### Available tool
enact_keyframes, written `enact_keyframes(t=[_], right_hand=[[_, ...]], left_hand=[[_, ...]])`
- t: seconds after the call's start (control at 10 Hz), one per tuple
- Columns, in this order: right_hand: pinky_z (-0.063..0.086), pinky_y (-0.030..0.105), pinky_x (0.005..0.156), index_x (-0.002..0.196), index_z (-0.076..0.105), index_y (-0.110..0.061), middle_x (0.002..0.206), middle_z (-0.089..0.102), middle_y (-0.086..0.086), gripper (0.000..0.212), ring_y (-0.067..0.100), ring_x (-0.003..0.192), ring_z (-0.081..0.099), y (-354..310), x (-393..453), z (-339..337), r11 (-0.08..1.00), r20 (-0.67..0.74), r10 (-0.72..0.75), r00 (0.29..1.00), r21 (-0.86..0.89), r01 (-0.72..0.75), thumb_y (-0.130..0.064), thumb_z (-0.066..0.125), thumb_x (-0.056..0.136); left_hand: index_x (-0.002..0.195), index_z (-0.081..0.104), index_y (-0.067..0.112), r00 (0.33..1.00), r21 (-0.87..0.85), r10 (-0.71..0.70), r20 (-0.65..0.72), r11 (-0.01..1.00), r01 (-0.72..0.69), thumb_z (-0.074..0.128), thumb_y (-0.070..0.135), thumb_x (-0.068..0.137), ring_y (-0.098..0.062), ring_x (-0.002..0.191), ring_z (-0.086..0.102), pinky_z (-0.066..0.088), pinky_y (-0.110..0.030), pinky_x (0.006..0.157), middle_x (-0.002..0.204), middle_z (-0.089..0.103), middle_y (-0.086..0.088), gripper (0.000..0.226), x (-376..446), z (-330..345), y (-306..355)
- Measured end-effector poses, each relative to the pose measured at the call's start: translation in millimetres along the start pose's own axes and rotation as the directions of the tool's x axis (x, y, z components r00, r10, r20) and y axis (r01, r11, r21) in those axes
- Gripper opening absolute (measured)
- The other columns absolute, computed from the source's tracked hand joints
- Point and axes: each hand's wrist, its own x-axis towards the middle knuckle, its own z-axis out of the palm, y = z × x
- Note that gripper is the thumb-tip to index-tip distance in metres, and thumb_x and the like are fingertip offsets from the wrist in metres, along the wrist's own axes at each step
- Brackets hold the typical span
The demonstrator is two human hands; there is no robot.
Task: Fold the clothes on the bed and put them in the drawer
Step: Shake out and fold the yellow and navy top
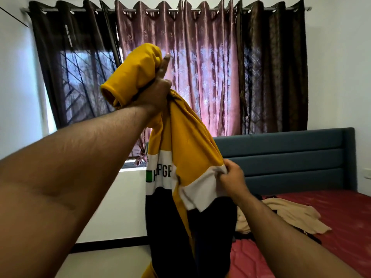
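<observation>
Aloft, both hands, left (152,95) and right (232,177), grip shirt (192,149); beige garment (291,215) on bed (351,217).

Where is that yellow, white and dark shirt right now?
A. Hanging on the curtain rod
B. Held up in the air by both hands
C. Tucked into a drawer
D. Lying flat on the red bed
B: the left hand grips the bunched yellow top of the shirt up high, while the right hand pinches its white band lower down, so it hangs clear of the red bed.
</observation>
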Motion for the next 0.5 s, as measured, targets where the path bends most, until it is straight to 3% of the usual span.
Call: enact_keyframes(t=[0.1,0.2,0.3,0.4,0.5], right_hand=[[0.051,0.031,0.063,0.086,0.07,-0.011,0.083,0.066,0.002,0.024,0.017,0.082,0.062,21.8,15.7,-31.9,0.975,0.11,0.089,0.99,-0.211,-0.064,0.009,0.06,0.076],[0.039,0.026,0.054,0.068,0.062,-0.012,0.066,0.055,-0.001,0.023,0.014,0.07,0.051,18.4,29.9,-56.6,0.971,0.028,0.037,0.999,-0.239,-0.029,0.011,0.063,0.07],[0.036,0.029,0.056,0.08,0.044,-0.018,0.07,0.049,0.0,0.04,0.014,0.068,0.044,6.4,49.0,-90.9,0.979,-0.041,-0.021,0.999,-0.204,0.013,0.009,0.07,0.067],[0.043,0.026,0.056,0.098,0.052,-0.019,0.078,0.056,0.004,0.045,0.014,0.066,0.051,-8.8,62.8,-117.3,0.947,0.069,0.083,0.994,-0.317,-0.057,0.002,0.078,0.068],[0.047,0.02,0.056,0.076,0.065,-0.015,0.073,0.061,0.005,0.018,0.013,0.062,0.056,-27.6,71.9,-136.9,0.798,0.171,0.284,0.943,-0.588,-0.134,-0.006,0.08,0.07]], left_hand=[[0.091,0.06,-0.001,0.986,0.02,0.072,-0.15,0.997,-0.07,0.051,-0.006,0.087,-0.04,0.139,0.032,0.038,-0.045,0.104,0.162,0.01,-0.016,0.011,12.3,2.7,-3.1],[0.108,0.061,0.002,0.996,-0.037,-0.037,-0.075,0.999,0.035,0.051,0.001,0.09,-0.034,0.112,0.055,0.041,-0.037,0.082,0.144,0.045,-0.022,0.021,19.0,17.0,-14.7],[0.101,0.062,0.002,0.991,-0.044,-0.043,-0.126,0.998,0.037,0.052,0.002,0.09,-0.037,0.101,0.058,0.032,-0.03,0.076,0.112,0.06,-0.024,0.015,19.0,16.4,-9.2],[0.096,0.057,0.003,0.988,-0.032,-0.02,-0.152,0.999,0.015,0.047,-0.004,0.089,-0.038,0.084,0.062,0.036,-0.034,0.063,0.092,0.062,-0.024,0.014,21.1,13.5,-7.6],[0.1,0.055,0.005,0.984,-0.032,-0.021,-0.175,0.999,0.016,0.045,-0.006,0.088,-0.038,0.078,0.062,0.042,-0.04,0.059,0.086,0.064,-0.023,0.019,16.5,12.9,4.2]])
